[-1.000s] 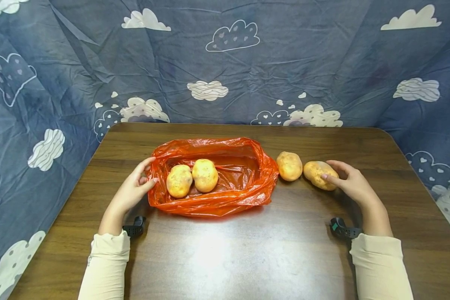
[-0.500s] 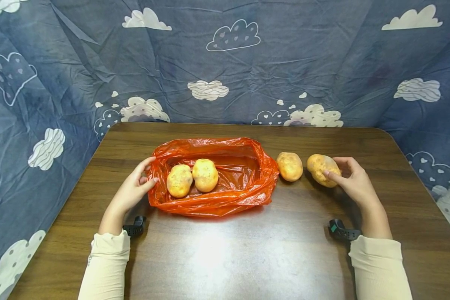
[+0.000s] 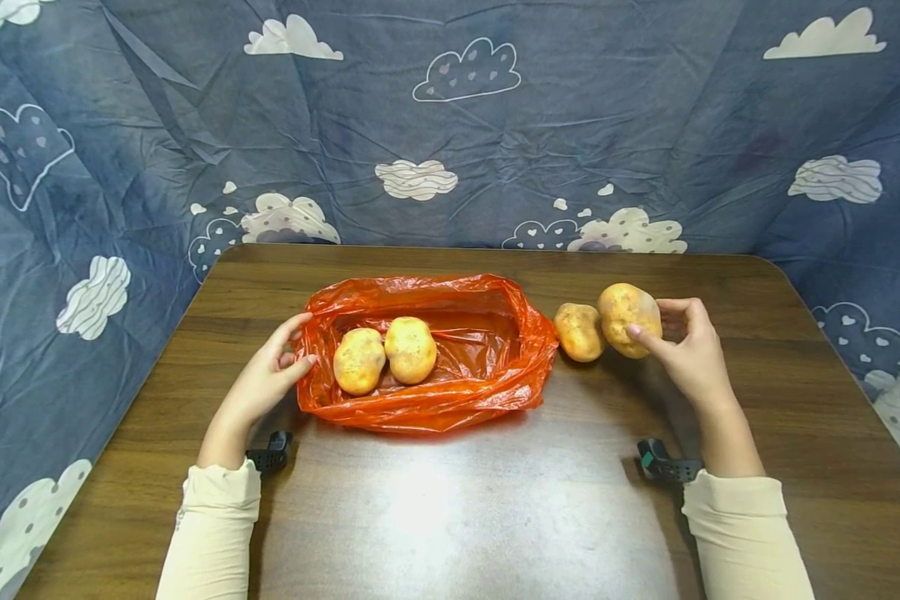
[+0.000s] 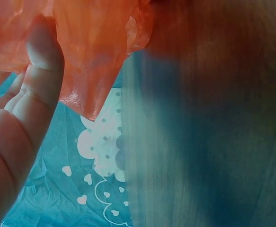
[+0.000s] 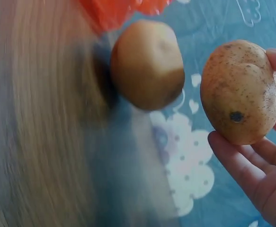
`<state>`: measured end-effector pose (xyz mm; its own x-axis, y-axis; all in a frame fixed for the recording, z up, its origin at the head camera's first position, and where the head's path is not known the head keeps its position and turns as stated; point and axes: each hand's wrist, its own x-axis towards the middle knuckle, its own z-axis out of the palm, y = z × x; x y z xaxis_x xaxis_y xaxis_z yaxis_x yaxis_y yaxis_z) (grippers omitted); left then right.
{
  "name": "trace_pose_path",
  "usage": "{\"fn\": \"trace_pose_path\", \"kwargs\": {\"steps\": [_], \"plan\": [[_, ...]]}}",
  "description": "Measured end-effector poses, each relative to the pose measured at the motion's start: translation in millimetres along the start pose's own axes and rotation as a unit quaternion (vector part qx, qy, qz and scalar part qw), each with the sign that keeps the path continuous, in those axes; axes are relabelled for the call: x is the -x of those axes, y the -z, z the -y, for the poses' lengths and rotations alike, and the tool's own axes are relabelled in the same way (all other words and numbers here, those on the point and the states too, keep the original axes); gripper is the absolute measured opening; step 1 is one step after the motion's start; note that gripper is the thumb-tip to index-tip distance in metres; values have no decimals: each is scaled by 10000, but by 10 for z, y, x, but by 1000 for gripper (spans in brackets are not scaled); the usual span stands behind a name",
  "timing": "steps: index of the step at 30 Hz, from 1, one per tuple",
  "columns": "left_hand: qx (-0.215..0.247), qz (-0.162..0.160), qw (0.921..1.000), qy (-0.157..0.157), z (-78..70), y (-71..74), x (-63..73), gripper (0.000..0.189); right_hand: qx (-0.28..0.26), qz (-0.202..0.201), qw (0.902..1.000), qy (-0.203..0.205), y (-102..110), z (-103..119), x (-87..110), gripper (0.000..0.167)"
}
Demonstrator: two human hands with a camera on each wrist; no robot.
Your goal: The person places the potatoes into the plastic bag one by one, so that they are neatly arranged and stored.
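Observation:
A red plastic bag (image 3: 427, 410) lies wide open on its side of the table, left of centre, with two potatoes inside: one potato (image 3: 359, 362) beside another potato (image 3: 410, 351). My left hand (image 3: 258, 383) holds the bag's left edge between thumb and fingers; in the left wrist view the thumb lies against the red plastic (image 4: 95, 52). Off the table, my right hand (image 3: 693, 358) grips a potato (image 3: 628, 320) with a dark spot that shows in the right wrist view. A further potato (image 3: 578, 333) rests by the bag's right edge, partly overlapped by the held one.
The brown wooden table (image 3: 465, 525) has a bright glare patch at the front. Behind it hangs a blue cloth (image 3: 570, 125) with white clouds. A black wrist camera (image 3: 667, 462) sits on the right wrist, another camera (image 3: 270, 452) on the left.
My right hand has lifted the potato from the table, turned it more upright and carried it left, over the edge of the remaining potato. The left hand and the bag have stayed put.

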<state>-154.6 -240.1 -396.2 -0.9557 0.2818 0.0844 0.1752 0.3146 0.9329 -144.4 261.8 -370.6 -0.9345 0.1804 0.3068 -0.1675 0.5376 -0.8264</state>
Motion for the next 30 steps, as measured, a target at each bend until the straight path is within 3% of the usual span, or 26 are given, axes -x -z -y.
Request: {"fn": "trace_pose_path", "kwargs": {"steps": [4, 13, 20, 24, 30], "plan": [[25, 3, 10000, 23, -26, -6, 7, 58, -110, -39, 9999, 25, -58, 94, 6, 48], [-43, -23, 10000, -7, -223, -39, 43, 56, -354, 42, 9991, 234, -252, -5, -92, 46], [60, -31, 9999, 76, -34, -1, 9, 58, -383, 319, 9979, 420, -442, 287, -99, 47], [50, -19, 10000, 29, -32, -1, 7, 58, -551, 634, 9956, 404, -550, 542, -52, 46], [72, -15, 9999, 85, -38, 1, 0, 57, -814, 917, 9917, 393, -830, 474, -115, 49]]}}
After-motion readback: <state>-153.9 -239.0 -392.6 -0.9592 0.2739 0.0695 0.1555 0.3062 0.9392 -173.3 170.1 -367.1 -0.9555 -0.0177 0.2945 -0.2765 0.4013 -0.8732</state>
